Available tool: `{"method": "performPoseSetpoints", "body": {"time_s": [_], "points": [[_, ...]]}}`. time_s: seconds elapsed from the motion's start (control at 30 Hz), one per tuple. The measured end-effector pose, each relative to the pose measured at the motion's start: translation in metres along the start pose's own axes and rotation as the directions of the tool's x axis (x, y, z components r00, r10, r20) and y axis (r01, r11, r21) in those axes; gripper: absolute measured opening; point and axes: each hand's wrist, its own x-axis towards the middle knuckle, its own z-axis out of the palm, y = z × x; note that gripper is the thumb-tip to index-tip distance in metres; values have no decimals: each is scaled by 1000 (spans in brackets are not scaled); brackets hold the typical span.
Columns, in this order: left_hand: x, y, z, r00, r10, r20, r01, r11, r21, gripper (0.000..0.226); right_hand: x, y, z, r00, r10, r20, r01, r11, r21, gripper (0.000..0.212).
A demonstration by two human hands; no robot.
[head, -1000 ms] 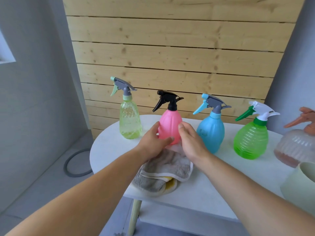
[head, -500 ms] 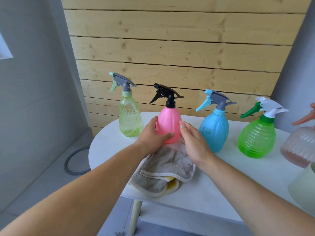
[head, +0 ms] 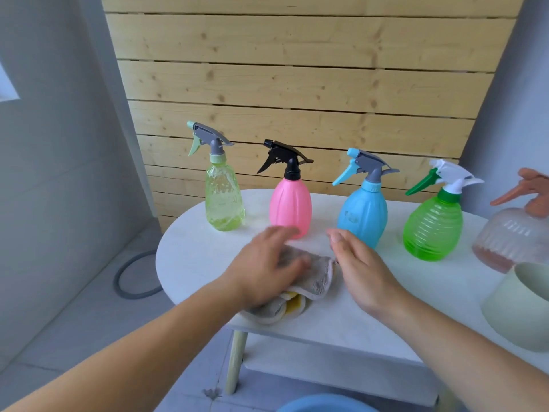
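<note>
Head camera shows your left hand [head: 267,263] lying on the grey cloth [head: 318,272], its fingers spread loosely over the fabric rather than gripping it, though motion blur softens them. Your right hand [head: 362,269] hovers just beside the cloth's right edge with straight, relaxed fingers holding nothing. The cloth lies crumpled at the near edge of the white table [head: 196,248], and the pink spray bottle [head: 290,203] stands upright just behind your fingertips, between the yellow-green bottle [head: 224,200] and the blue bottle [head: 362,212].
</note>
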Motion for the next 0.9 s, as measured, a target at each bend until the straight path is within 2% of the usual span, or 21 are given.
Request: {"method": "performPoseSetpoints", "body": {"time_s": [0.03,0.1,0.2,0.27,0.33,0.43,0.53,0.7,0.8,0.9], "points": [[-14,1,1,991,79,112,-91,990,106,62,-16,5,-8,999,-27,42,30,997,-65,39],[-31,-7,1,966,58,252,-136,942,307,76,-48,17,-28,988,-88,125,118,962,-248,33],[-44,-22,-10,965,-111,237,-11,889,458,87,-90,40,-61,974,-100,201,197,808,-555,42],[-46,-28,-10,964,-182,192,80,894,442,79,-106,63,-78,977,-127,169,210,672,-710,47],[-44,-22,-2,965,-202,165,126,916,381,71,-117,76,-94,990,-105,97,140,589,-796,47],[-39,3,17,966,-202,161,138,931,338,70,-124,85,-107,995,-29,93,94,547,-832,57],[-38,37,39,966,-180,186,109,935,339,91,-129,88,-114,985,-26,171,154,583,-798,74],[-42,104,86,968,-91,235,5,939,343,67,-131,83,-127,984,16,175,119,675,-729,52],[-39,126,103,972,-89,216,1,926,377,66,-131,82,-127,981,15,191,134,662,-738,50],[-30,116,101,977,-103,187,15,909,417,65,-131,84,-126,977,26,211,143,650,-746,50]]}}
